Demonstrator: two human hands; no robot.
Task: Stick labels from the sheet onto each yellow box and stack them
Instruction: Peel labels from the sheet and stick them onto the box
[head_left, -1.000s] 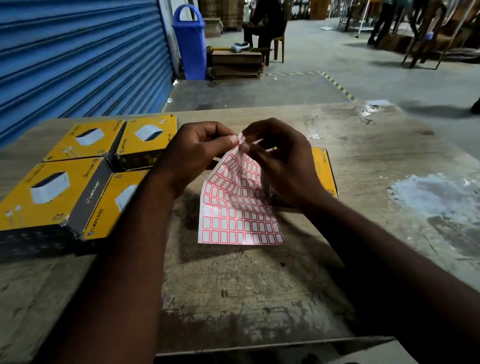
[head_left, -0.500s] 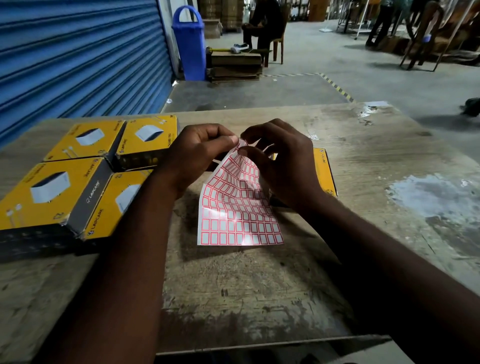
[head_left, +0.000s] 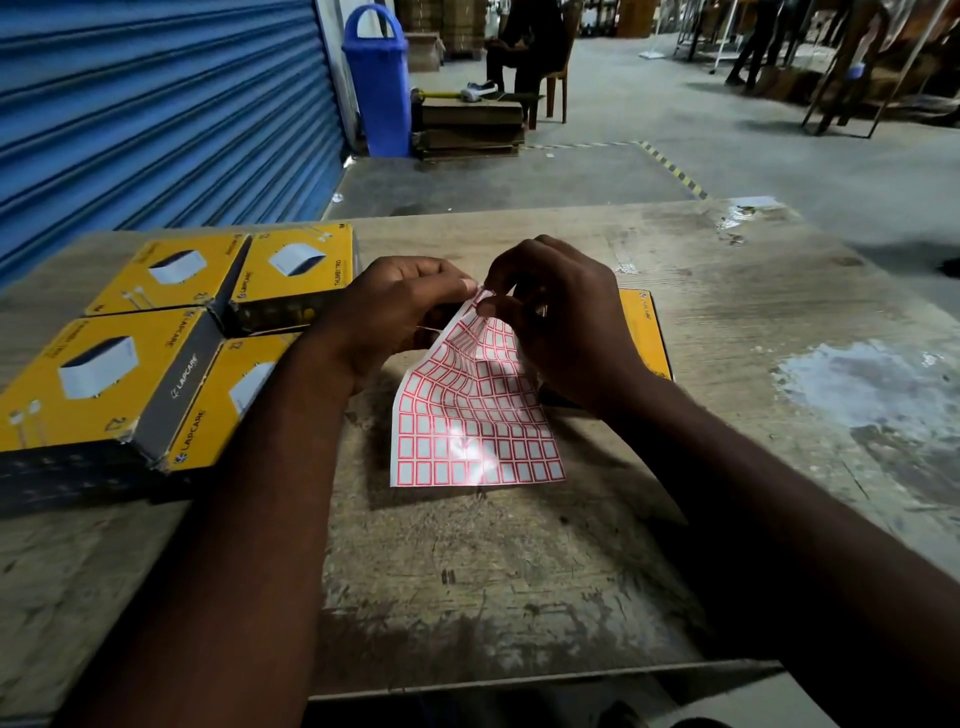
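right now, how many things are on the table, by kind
yellow boxes: 5
label sheet: 1
total: 6

The label sheet (head_left: 475, 415) is white with a grid of red-outlined rectangles. The boxes (head_left: 93, 369) have yellow tops with a white picture and dark grey sides with white lettering. The table (head_left: 519, 571) is worn brown with a pale whitish patch. The shutter (head_left: 156, 104) and bin (head_left: 379, 88) are blue.
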